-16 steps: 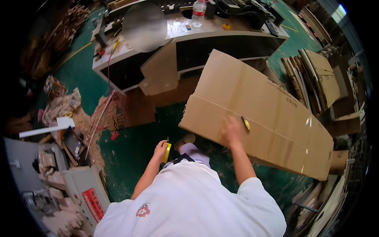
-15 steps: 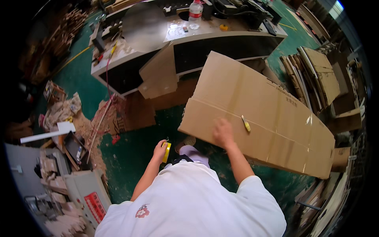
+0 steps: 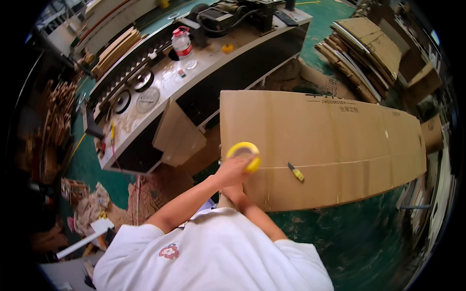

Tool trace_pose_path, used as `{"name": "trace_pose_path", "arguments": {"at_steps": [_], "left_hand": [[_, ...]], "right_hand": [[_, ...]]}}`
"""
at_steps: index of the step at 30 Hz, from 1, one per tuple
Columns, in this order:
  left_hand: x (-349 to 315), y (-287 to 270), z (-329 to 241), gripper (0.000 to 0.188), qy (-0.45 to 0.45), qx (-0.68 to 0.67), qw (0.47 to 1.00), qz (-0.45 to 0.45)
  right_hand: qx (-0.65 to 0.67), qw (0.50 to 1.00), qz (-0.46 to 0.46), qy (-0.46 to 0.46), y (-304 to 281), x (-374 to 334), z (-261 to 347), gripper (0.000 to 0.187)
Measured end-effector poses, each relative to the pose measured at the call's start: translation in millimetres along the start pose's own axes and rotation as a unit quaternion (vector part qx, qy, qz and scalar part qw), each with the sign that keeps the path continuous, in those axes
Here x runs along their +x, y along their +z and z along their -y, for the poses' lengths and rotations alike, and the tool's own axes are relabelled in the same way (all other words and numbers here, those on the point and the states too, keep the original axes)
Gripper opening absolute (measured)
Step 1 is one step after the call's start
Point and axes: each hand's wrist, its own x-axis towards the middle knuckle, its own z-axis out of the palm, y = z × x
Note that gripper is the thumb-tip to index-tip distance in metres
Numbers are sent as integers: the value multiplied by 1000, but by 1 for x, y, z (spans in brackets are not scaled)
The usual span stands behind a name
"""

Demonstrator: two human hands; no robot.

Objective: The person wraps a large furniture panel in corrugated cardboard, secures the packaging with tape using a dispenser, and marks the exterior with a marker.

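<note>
A yellow roll of tape (image 3: 255,165) is gripped in my left hand (image 3: 232,170), raised over the left end of a long, flat cardboard package (image 3: 349,138). My right hand (image 3: 234,193) is just below the left one, by the package's near left corner. Its fingers are mostly hidden, so whether it holds anything cannot be made out. On the cardboard, right of my hands, lies a yellow-handled utility knife (image 3: 297,173) beside a lengthwise seam. Shiny strips of tape cross the package in places.
A long machine bench (image 3: 218,68) stands beyond, carrying a plastic bottle (image 3: 182,44) with a red label. Stacked flattened cardboard (image 3: 371,43) is at the far right. Crumpled cloth (image 3: 92,201) and scraps litter the green floor at left.
My left hand has brought the tape roll up from beside my leg to the package's left end. My right hand has drawn back left, off the cardboard's top. The view has turned.
</note>
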Motion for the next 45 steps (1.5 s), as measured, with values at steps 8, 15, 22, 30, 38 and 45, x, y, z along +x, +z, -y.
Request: {"name": "trace_pose_path", "arguments": {"at_steps": [8,15,22,30,38,45], "left_hand": [[215,-18,205,70,62,161,983,57],[308,-37,299,71,-91,78,981,152],[273,-49,286,66,-113,36,982,146],[183,-28,275,68,-35,-19,988,147],[103,14,274,56,58,57,966,244],[69,36,237,47,62,112,977,170]], "right_hand": [[-96,957,-145,233,-14,-24,36,69],[-166,759,-181,603,24,-64,87,109],[-142,728,-183,645,33,-95,94,123],[74,565,-245,785,38,-156,121,138],[255,430,-258,827,57,-325,124,60],[164,447,-256,841,60,-348,110,40]]}}
